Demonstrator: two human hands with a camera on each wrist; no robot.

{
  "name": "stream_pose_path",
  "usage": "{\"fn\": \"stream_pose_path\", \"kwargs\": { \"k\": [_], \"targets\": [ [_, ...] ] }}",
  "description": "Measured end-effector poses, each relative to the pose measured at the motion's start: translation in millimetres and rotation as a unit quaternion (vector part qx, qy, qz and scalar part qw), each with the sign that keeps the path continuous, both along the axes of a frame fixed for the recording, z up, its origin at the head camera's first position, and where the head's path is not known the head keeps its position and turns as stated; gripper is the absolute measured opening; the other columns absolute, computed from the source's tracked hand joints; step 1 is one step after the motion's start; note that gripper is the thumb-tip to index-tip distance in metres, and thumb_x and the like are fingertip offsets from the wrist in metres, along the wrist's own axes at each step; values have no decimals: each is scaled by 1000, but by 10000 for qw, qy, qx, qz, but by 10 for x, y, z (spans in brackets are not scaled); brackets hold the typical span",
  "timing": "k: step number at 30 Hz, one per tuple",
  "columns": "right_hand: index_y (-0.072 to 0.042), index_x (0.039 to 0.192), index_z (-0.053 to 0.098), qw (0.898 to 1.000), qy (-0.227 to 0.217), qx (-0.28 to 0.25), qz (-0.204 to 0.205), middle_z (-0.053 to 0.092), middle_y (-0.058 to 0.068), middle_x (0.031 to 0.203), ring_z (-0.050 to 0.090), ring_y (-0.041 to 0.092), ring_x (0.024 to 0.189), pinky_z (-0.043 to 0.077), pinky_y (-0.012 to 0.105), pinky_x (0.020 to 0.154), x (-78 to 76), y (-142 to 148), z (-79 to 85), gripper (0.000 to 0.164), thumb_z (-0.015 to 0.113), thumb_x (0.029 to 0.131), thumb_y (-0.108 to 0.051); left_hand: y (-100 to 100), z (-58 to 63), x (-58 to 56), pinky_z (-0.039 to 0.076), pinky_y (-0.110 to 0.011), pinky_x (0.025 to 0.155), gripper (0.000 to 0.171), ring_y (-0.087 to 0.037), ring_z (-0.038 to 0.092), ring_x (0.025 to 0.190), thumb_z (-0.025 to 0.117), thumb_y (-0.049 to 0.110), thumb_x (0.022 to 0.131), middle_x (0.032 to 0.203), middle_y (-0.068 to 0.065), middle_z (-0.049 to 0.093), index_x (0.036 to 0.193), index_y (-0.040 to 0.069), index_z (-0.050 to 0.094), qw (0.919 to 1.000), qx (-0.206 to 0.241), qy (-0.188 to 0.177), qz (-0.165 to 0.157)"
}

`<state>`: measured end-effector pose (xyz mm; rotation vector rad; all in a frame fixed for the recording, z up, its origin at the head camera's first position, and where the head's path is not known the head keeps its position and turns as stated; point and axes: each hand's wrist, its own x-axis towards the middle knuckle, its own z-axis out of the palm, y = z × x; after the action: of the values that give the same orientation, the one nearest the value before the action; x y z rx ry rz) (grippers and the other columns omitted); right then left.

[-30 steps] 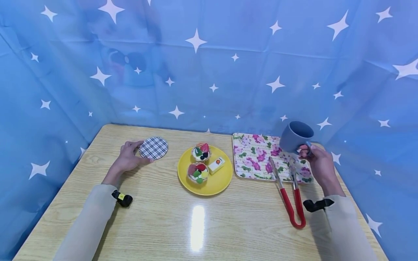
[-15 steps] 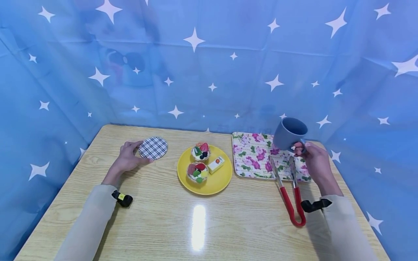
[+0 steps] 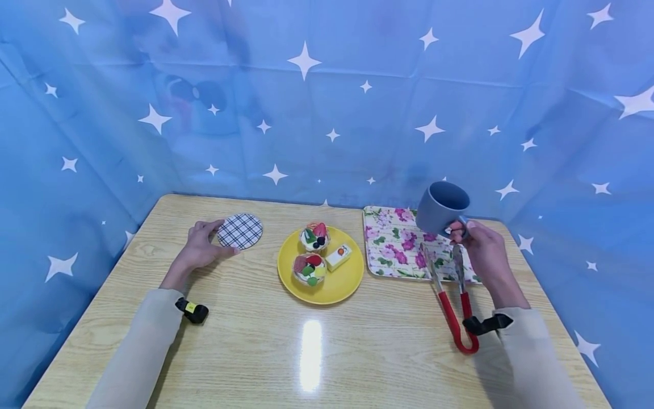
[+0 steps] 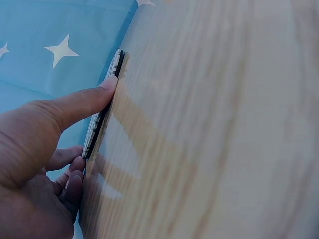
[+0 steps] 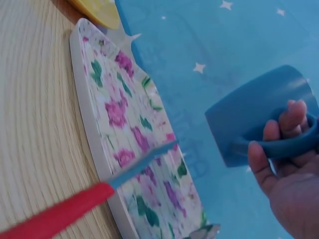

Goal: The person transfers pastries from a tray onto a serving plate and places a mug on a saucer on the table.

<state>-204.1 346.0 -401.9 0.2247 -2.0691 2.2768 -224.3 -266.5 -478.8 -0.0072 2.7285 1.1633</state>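
My right hand [image 3: 485, 250] holds a blue-grey mug [image 3: 434, 216] by its handle, up off the floral tray [image 3: 383, 267]. In the right wrist view the fingers curl through the mug's handle [image 5: 289, 147]. At the far left of the table, my left hand [image 3: 201, 245] grips a round checked coaster [image 3: 240, 231] by its edge, thumb on the near side and fingers on the far side. Seen edge-on in the left wrist view, the coaster [image 4: 102, 114] lies at the tabletop between thumb and fingertips.
A yellow plate [image 3: 347, 287] bearing two fruit tarts [image 3: 309, 270] and a small cake slice [image 3: 339, 257] stands mid-table. Red-handled tongs [image 3: 452, 318] lie with their metal ends on the tray, below the right hand. A starry blue curtain [image 3: 327, 102] closes off the back.
The right hand has carried the mug leftward over the tray and slightly higher. My left hand has stayed at the coaster.
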Motion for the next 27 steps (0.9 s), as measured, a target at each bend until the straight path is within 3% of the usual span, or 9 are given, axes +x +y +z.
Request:
{"fn": "stream_pose_path", "kwargs": {
  "k": [9,17,27],
  "targets": [
    [5,107,66,9995,60,-198,229,65,1,94,57,14,87,50,23,85,35,-162,13,35,41,112,-20,-5,-5,6,31,-70,113,101,-51,15,143,82,36,87,154,-33,22,163,5,25,10000,32,-15,-6],
    [3,112,66,9990,-304,284,171,63,-2,94,55,14,93,47,21,91,67,-293,43,41,43,112,-31,-13,-9,-7,31,-69,114,102,-49,16,142,83,36,86,154,-32,22,163,5,24,9999,120,18,6],
    [9,106,64,9989,295,26,367,62,3,90,56,17,87,51,26,85,53,-487,63,38,40,112,-20,-5,-3,-5,30,-70,115,101,-50,14,144,82,35,87,155,-33,21,163,5,23,9999,139,-15,-1]
  ]
}}
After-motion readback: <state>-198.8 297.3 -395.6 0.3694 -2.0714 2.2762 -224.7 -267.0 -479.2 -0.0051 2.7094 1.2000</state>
